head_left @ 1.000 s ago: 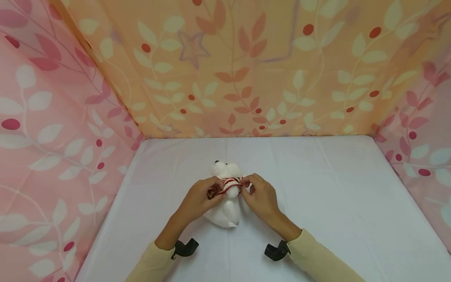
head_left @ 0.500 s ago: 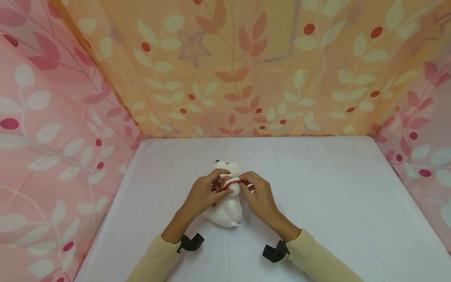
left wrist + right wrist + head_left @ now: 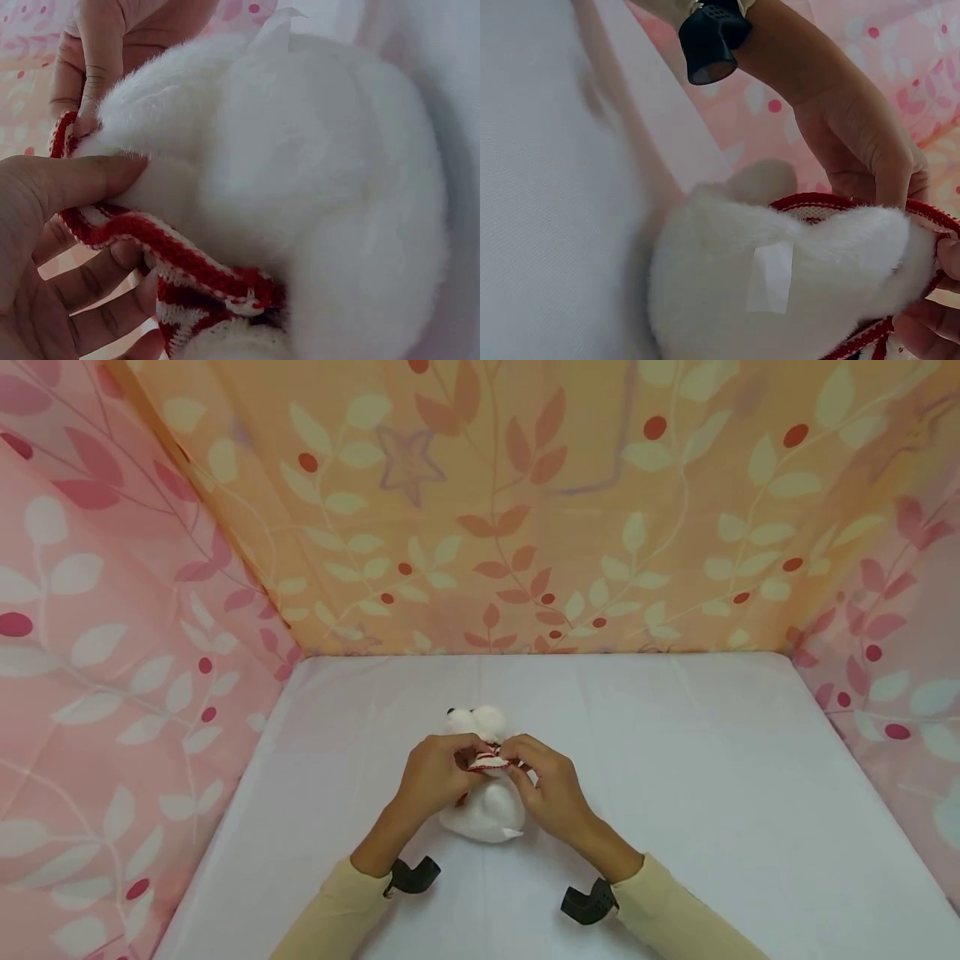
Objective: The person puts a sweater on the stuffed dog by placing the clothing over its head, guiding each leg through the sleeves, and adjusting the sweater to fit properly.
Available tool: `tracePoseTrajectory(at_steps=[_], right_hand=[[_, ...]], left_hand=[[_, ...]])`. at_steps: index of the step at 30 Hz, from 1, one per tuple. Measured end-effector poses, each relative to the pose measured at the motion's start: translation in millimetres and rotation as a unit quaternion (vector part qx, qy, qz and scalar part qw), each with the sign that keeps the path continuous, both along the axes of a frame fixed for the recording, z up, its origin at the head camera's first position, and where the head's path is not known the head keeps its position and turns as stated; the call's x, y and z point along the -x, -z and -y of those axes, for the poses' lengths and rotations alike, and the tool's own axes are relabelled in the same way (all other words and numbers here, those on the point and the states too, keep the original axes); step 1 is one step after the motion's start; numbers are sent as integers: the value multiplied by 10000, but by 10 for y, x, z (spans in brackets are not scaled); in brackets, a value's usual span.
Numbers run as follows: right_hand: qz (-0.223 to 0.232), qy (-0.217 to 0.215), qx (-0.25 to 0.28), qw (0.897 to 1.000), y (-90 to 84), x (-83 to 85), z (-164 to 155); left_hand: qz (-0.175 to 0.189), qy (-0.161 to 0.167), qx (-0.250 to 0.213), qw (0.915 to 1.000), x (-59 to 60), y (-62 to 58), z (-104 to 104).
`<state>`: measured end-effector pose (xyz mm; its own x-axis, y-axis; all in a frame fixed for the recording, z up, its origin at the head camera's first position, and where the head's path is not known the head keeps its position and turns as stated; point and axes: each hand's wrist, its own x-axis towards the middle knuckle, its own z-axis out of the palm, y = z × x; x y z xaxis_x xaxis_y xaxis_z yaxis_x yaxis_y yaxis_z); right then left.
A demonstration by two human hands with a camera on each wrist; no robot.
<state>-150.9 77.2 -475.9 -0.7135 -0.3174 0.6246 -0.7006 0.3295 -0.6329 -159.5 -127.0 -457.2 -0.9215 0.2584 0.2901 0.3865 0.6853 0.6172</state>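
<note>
A white plush bear (image 3: 491, 810) lies on the table, its black-nosed head toward the far side. Around its upper body is a small knitted sweater (image 3: 489, 762), striped red and white with a red-edged hem. My left hand (image 3: 435, 768) grips that hem; in the left wrist view its thumb lies inside the edge against the fur, fingers behind the knit (image 3: 176, 251). Opposite it, my right hand (image 3: 551, 777) pinches the hem between thumb and fingertips. A white tag (image 3: 771, 277) shows on the bear's fur in the right wrist view. The hands partly cover the sweater.
A white cloth covers the table (image 3: 675, 793). Leaf-patterned curtains stand around it, orange at the back (image 3: 495, 527) and pink at the left (image 3: 112, 693) and right (image 3: 892, 635). Black wrist-worn devices (image 3: 588, 902) stick inward from both sleeves.
The bear has turned slightly, its lower end swinging right and its head left. My left fingers, lifted higher half a second ago, have come down on the hem. Both hands sit slightly lower.
</note>
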Motion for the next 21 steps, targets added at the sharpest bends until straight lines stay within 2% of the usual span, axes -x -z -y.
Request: tracePoseTrajectory(at_steps=[4,9,12,17,21], right_hand=[[-143,-3,-170,9998,-27,-24,-1],[-211,-62,-328,9992,-35,-21,2],[-276,-56,-287,9992,-21,-3,1],[-281,108,-135,9995,25,20,21],[-159,430,-246,9986,47,11,41]], left_hand=[[-40,-279,196,9994,-29,-14,-33],[-292,-601,333,9972,-44,-5,-81],[-461,-619,388,9963,-31,1,-108],[-465,-325,488,9972,-18,4,-98],[-377,306,473,9977,-31,-8,-30]])
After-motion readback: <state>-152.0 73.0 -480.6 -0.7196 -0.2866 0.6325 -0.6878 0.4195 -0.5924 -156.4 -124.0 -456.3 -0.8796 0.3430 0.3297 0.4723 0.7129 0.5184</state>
